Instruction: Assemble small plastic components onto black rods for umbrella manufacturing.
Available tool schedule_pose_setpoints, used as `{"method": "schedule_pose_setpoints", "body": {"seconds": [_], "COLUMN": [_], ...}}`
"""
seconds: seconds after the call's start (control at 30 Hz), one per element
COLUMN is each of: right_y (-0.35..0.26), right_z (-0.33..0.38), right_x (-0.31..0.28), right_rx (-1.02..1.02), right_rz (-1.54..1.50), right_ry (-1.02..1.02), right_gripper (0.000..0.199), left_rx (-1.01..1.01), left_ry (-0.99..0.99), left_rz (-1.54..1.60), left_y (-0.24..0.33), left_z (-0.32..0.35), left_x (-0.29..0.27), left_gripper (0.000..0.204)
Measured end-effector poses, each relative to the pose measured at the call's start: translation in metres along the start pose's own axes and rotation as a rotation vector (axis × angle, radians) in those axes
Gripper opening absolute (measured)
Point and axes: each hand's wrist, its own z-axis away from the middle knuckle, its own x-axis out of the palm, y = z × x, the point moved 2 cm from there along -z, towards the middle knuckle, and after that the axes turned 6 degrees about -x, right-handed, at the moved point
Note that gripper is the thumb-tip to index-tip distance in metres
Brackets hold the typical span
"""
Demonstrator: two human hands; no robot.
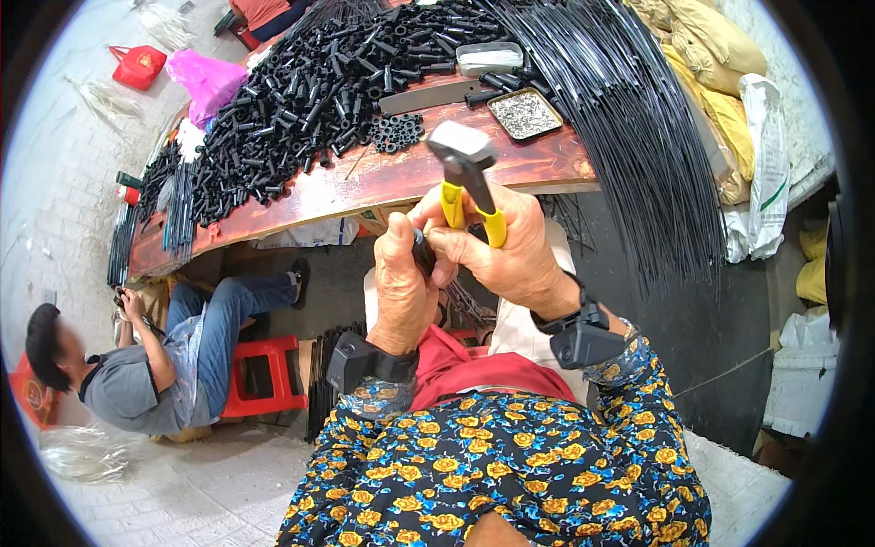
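Pincers (465, 159) with a broad metal head and yellow handles point up and away, gripped in my right hand (524, 251). My left hand (401, 287) is closed around a dark cylindrical piece (422, 248), mostly hidden by fingers. Both hands meet in front of my lap, fingertips close together, just short of the table's near edge. Beyond them, on the reddish-brown wooden table (437, 164), a small cluster of black rings (397, 133) lies beside a big heap of black tubular parts (301, 91).
A tray of small metal bits (526, 114) and a clear plastic box (489, 59) stand on the table. Long black rods (629, 137) hang over its right edge. At left, a co-worker (146, 365) sits beside a red stool (262, 376). Yellow sacks (715, 46) lie at far right.
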Motion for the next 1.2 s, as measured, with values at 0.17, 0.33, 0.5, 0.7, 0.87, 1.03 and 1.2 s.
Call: {"method": "schedule_pose_setpoints", "body": {"seconds": [0.17, 0.33, 0.5, 0.7, 0.87, 1.03, 1.2], "right_y": [0.007, 0.011, -0.011, -0.002, 0.0, -0.001, -0.007], "right_z": [-0.016, -0.016, 0.012, 0.019, 0.019, 0.019, 0.02], "right_x": [-0.012, -0.015, -0.033, -0.026, -0.015, -0.008, -0.006], "right_rx": [-0.034, -0.087, -0.108, -0.104, -0.178, -0.219, -0.212], "right_rz": [0.082, 0.242, 0.928, 1.383, 1.33, 1.377, 1.448], "right_ry": [-0.18, -0.19, -0.333, -0.485, -0.45, -0.396, -0.407], "right_gripper": [0.013, 0.017, 0.023, 0.021, 0.04, 0.067, 0.072], "left_rx": [-0.068, 0.012, 0.0, -0.06, -0.054, -0.081, -0.054], "left_ry": [0.001, 0.024, 0.022, 0.1, 0.092, 0.197, 0.197], "left_rz": [0.01, -0.001, 0.024, -0.049, 0.065, -0.049, -0.089], "left_y": [0.0, 0.004, 0.013, 0.013, 0.016, 0.014, 0.01], "left_z": [0.0, 0.006, 0.014, 0.021, 0.02, 0.02, 0.023], "left_x": [0.005, -0.004, -0.022, -0.027, -0.033, -0.033, -0.038], "left_gripper": [0.069, 0.076, 0.085, 0.082, 0.076, 0.085, 0.085]}}
